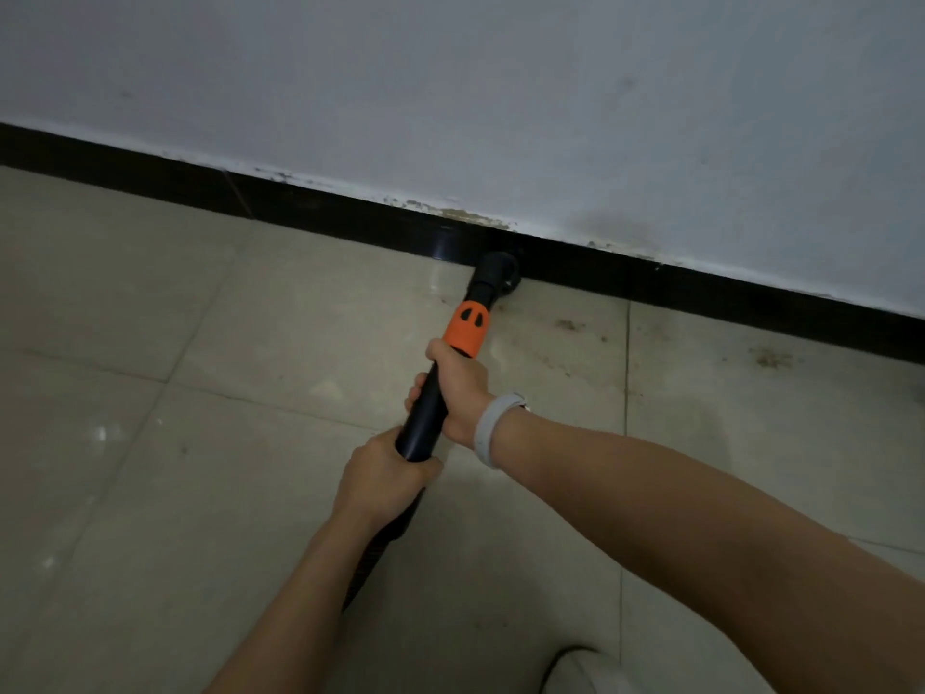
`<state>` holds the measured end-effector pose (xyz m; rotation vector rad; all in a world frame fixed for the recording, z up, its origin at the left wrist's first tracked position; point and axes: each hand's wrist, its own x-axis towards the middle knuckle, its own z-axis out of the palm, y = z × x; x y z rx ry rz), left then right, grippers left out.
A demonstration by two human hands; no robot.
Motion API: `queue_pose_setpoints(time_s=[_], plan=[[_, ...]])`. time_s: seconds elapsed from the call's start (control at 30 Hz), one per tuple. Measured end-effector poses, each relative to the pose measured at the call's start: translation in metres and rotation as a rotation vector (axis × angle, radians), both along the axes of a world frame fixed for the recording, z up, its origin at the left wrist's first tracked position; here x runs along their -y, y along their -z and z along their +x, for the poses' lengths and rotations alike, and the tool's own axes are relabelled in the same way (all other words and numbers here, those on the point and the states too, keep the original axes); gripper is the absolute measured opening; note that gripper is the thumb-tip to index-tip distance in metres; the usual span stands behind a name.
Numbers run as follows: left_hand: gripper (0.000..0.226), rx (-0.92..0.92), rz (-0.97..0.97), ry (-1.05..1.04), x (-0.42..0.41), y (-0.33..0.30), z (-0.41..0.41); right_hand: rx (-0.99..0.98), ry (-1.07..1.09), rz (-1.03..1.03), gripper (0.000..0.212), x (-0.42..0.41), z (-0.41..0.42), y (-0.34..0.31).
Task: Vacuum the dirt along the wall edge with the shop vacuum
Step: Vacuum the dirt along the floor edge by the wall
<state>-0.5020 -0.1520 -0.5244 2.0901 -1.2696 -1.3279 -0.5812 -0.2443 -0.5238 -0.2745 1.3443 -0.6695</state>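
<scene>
A black vacuum wand (424, 413) with an orange collar (466, 327) slants from my hands toward the wall. Its black nozzle (496, 273) rests on the floor against the black baseboard (701, 288). My right hand (460, 388) grips the wand just below the orange collar, a pale band on its wrist. My left hand (388, 468) grips the wand's lower end, where the ribbed hose (385, 533) runs down under my forearm. Patches of dark dirt (570, 325) lie on the tiles to the right of the nozzle, and another dirt patch (768, 358) lies further right.
Beige floor tiles (200, 393) spread to the left and toward me. The pale wall (500, 92) above the baseboard is stained and chipped near the nozzle. A pale rounded object (570, 673) shows at the bottom edge.
</scene>
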Motion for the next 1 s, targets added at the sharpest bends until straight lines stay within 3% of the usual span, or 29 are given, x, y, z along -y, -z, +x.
queue_pose_setpoints(time_s=[0.33,1.0], plan=[[0.015,0.045,0.061,-0.247,-0.030,0.005,0.078,0.058,-0.250,0.069,0.015,-0.020,0.096,-0.005],[0.027,-0.014,0.125,-0.091,-0.019,0.003,0.057,0.025,-0.113,0.127,0.017,-0.020,0.058,-0.007]])
